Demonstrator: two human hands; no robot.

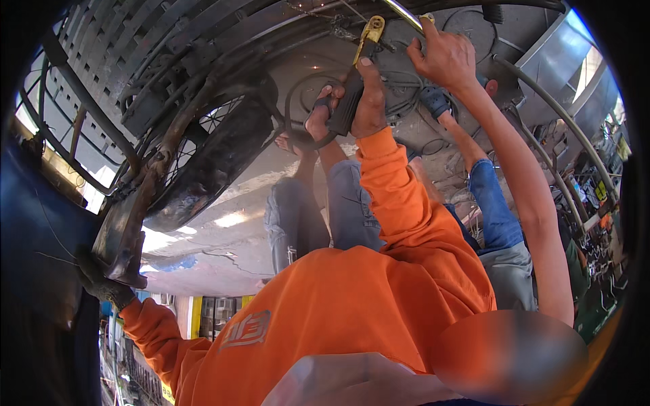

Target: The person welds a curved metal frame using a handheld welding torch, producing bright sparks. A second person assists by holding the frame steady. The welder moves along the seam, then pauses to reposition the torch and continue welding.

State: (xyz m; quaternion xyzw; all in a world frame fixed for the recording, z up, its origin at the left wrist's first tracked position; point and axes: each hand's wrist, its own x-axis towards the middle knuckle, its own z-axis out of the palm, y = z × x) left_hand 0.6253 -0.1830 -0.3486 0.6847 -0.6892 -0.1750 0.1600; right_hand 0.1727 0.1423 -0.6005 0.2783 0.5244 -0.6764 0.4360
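My right hand (371,105), bare below an orange sleeve, is closed round the black handle of a welding electrode holder (349,98). The yellow jaw end of the holder points up toward the far metalwork. At far left my left hand (101,277), in a dark glove, is wrapped round the lower end of a rusty, scorched metal frame (145,186). Its fingers are partly hidden. From the right a co-worker's bare hand (447,57) reaches in and touches a shiny metal tube (405,15) at the top edge.
A spoked wheel with a dark fender (217,169) stands beside the frame. Slatted metal (135,54) fills the upper left. Black cables (406,84) lie on the floor near sandalled feet and a blue shoe (434,101). A bent metal bar (562,122) and clutter are at right.
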